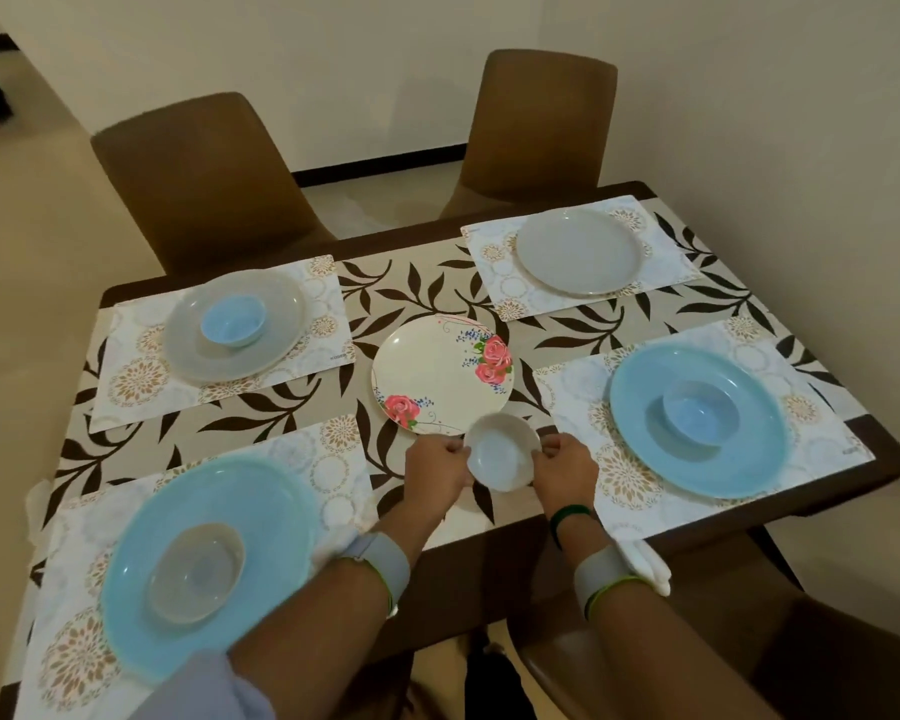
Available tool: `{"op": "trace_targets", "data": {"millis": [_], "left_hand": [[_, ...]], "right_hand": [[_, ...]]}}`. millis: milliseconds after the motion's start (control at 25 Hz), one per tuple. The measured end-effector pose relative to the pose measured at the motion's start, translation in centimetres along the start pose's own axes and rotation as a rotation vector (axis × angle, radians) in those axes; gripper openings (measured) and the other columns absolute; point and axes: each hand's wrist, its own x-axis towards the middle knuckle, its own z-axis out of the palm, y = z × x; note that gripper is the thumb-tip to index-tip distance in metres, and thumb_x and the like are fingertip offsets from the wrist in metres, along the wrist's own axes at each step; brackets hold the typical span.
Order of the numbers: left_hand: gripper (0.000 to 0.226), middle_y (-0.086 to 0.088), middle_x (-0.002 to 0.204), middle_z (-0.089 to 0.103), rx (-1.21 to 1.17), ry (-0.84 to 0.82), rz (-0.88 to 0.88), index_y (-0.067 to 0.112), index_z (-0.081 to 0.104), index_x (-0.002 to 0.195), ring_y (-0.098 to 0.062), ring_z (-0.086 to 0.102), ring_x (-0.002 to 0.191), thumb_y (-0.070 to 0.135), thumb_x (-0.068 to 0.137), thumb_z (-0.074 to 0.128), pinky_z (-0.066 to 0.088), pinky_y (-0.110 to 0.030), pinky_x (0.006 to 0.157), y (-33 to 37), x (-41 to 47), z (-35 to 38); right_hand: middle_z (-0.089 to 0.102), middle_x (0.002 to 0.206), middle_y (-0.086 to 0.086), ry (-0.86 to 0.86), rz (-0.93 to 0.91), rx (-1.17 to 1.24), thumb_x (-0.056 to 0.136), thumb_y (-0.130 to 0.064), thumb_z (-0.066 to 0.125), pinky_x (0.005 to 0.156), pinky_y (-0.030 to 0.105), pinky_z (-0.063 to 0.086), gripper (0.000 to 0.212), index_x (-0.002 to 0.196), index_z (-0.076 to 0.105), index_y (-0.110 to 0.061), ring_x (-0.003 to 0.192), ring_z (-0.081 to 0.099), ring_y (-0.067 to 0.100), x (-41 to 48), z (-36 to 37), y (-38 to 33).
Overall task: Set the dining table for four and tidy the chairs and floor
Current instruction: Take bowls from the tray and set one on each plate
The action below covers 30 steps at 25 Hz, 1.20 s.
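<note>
Head view showed the setting well advanced. The left hand point(437, 467) and right hand point(562, 470) held a small grey bowl point(500, 457) between them at the middle of the worktop's point(396, 239) near edge, fingers curled round its rim on opposite sides. Whether it rested on the worktop could not be told.

Four placemats point(510, 283) lay one toward each corner, each with a dinner plate. The near-left blue plate point(141, 517) carried a grey bowl point(196, 574). The near-right blue plate point(640, 444) carried a blue bowl point(697, 413). The far-left grey plate point(188, 356) carried another blue bowl point(232, 319). The far-right grey plate point(580, 252) had none, so the held bowl likely belonged there. One floral plate point(432, 366) sat at the centre.

That made five plates and four bowls. No cutlery or glasses showed. Two chairs point(204, 174) stood at the far edge, the left one angled away and probably still to straighten. Part of a third chair point(749, 641) showed near right. Little of the floor was visible.
</note>
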Motion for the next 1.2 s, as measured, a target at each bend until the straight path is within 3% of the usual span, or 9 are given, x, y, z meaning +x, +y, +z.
{"op": "trace_targets", "data": {"millis": [200, 320, 520, 720, 880, 1040, 1200], "left_hand": [[0.010, -0.014, 0.069, 0.074, 0.034, 0.011, 0.106, 0.006, 0.077, 0.083, -0.031, 0.074, 0.063, 0.014, 0.085, 0.071, 0.063, -0.047, 0.070, 9.0, 10.7, 3.2], [0.016, -0.027, 0.074, 0.071, -0.013, -0.030, 0.135, -0.007, 0.072, 0.093, -0.041, 0.072, 0.064, 0.008, 0.090, 0.070, 0.062, -0.052, 0.062, 15.0, 17.5, 6.0], [0.012, -0.020, 0.078, 0.074, 0.026, -0.113, 0.187, -0.005, 0.071, 0.096, -0.025, 0.073, 0.058, 0.006, 0.093, 0.068, 0.063, -0.034, 0.058, 22.8, 28.1, 11.7], [0.015, -0.019, 0.074, 0.074, 0.074, -0.146, 0.206, -0.001, 0.071, 0.103, -0.029, 0.075, 0.067, 0.011, 0.093, 0.071, 0.064, -0.037, 0.071, 26.1, 35.9, 15.3], [0.013, -0.019, 0.071, 0.073, 0.004, -0.126, 0.149, -0.001, 0.072, 0.102, -0.032, 0.075, 0.067, 0.008, 0.093, 0.071, 0.064, -0.040, 0.073, 27.0, 39.3, 16.9], [0.014, -0.019, 0.075, 0.073, -0.106, -0.094, 0.075, -0.001, 0.074, 0.100, -0.036, 0.074, 0.070, 0.009, 0.091, 0.074, 0.064, -0.046, 0.073, 26.6, 41.4, 18.1], [0.017, -0.013, 0.077, 0.076, -0.144, -0.063, 0.060, 0.006, 0.076, 0.089, -0.030, 0.075, 0.065, 0.023, 0.092, 0.075, 0.064, -0.046, 0.073, 26.5, 40.8, 18.4]], "right_hand": [[0.075, 0.101, 0.008, 0.120, -0.010, 0.104, 0.089, -0.010, 0.063, 0.080, 0.023, 0.046, 0.023, 0.108, 0.075, -0.009, 0.091, 0.066, 0.021, 10.2, -2.1, -6.2], [0.075, 0.097, 0.009, 0.175, -0.009, 0.143, 0.088, -0.007, 0.063, 0.077, 0.023, 0.048, 0.018, 0.101, 0.076, -0.006, 0.084, 0.065, 0.021, 18.3, -3.1, -9.0], [0.075, 0.103, 0.011, 0.280, -0.001, 0.196, 0.088, -0.010, 0.068, 0.080, 0.016, 0.045, 0.018, 0.103, 0.076, -0.002, 0.094, 0.068, 0.023, 32.2, -3.9, -10.9], [0.075, 0.103, 0.009, 0.285, 0.014, 0.191, 0.088, -0.010, 0.069, 0.089, 0.021, 0.048, 0.015, 0.098, 0.077, -0.004, 0.102, 0.068, 0.024, 41.0, -3.1, -11.2], [0.075, 0.095, 0.016, 0.262, -0.012, 0.158, 0.090, -0.009, 0.066, 0.071, 0.013, 0.043, 0.016, 0.093, 0.075, 0.004, 0.095, 0.069, 0.027, 44.5, -2.4, -11.4], [0.074, 0.100, 0.018, 0.250, 0.004, 0.140, 0.091, -0.010, 0.065, 0.079, 0.021, 0.048, 0.018, 0.097, 0.075, 0.004, 0.099, 0.067, 0.029, 46.0, -1.6, -11.2], [0.065, 0.077, 0.028, 0.248, 0.024, 0.140, 0.090, -0.009, 0.064, 0.070, 0.034, 0.047, 0.026, 0.074, 0.063, 0.011, 0.076, 0.061, 0.037, 46.0, -1.6, -11.1]]}}
